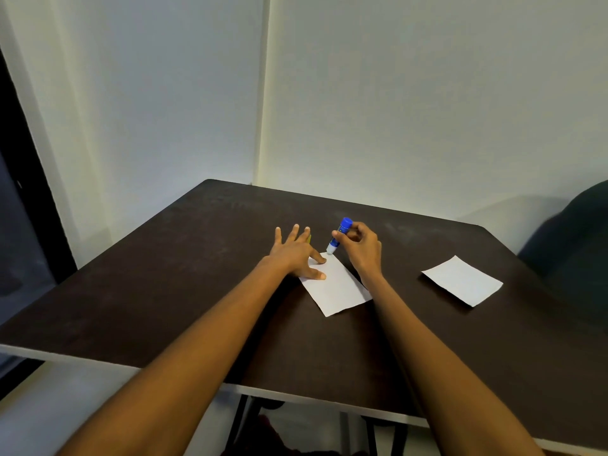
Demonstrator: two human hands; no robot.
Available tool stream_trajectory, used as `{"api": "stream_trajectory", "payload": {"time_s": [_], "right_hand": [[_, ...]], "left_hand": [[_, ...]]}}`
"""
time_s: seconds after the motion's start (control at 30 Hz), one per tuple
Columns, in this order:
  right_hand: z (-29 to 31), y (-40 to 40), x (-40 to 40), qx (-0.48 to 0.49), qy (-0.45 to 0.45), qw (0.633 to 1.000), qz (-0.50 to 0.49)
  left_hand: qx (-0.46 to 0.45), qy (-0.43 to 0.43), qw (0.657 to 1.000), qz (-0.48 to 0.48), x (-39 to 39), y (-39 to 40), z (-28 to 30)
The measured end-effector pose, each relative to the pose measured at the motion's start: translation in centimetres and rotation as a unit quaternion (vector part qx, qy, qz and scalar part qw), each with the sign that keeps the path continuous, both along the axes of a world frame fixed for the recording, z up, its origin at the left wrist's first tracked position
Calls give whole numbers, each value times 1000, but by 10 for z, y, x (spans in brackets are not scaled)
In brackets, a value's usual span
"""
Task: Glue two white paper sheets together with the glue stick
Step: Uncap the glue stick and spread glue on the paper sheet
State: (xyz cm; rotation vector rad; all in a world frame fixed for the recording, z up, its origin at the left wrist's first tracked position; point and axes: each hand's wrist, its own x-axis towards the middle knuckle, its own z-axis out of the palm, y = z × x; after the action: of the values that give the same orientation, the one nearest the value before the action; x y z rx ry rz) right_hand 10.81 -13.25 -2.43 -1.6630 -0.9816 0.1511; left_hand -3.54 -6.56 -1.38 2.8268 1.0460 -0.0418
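The dark table [164,274] carries everything, and places here are told from the nearer white paper sheet [335,287], which lies at its middle. A second white sheet [462,280] lies flat well to the right of it, apart from both hands. The left hand [294,253] is spread flat, thumb and forefinger pressing the near sheet's left far corner. The right hand [362,246], at the sheet's far edge, grips the blue glue stick [339,235], tilted, its pale tip touching the far corner.
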Motion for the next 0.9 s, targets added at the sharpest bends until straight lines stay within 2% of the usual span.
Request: {"api": "stream_trajectory", "payload": {"time_s": [0.3, 0.9], "right_hand": [[4, 5, -2, -33, -47, 998, 3], [9, -26, -4, -52, -57, 997, 5]], "left_hand": [[-8, -5, 1000, 5, 1, 1, -4], [5, 1, 999, 42, -3, -13, 2]]}}
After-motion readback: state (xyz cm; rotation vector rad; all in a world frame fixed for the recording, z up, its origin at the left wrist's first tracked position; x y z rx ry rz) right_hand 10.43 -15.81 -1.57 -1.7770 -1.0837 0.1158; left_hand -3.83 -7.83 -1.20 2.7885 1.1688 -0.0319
